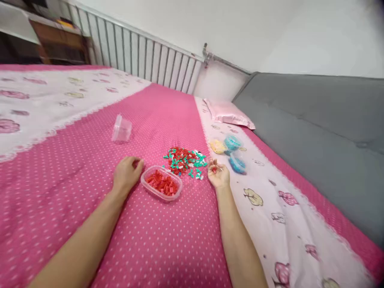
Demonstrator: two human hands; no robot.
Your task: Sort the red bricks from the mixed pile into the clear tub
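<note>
The bed cover (pixel 150 240) is hot pink with small white dots, flanked by pale panels (pixel 270 200) printed with rose-pink and yellowish motifs (flowers or fruit, hard to tell). The loose pile (pixel 184 160) mixes red, teal and white; the clear tub (pixel 162 185) holds only red. A few red pieces (pixel 213 169) show in the right hand (pixel 219 176). Beside it are a yellow cup (pixel 218 147), a teal cup (pixel 233 142) and a blue cup (pixel 237 164). The pillow (pixel 228 114) is pink, the headboard (pixel 315 120) grey.

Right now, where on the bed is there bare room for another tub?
Bare: the pink dotted sheet between the forearms, below the tub of red pieces; also between the left hand and the tipped clear tub. Crowded: around the bead pile, right hand and three filled tubs.
</note>
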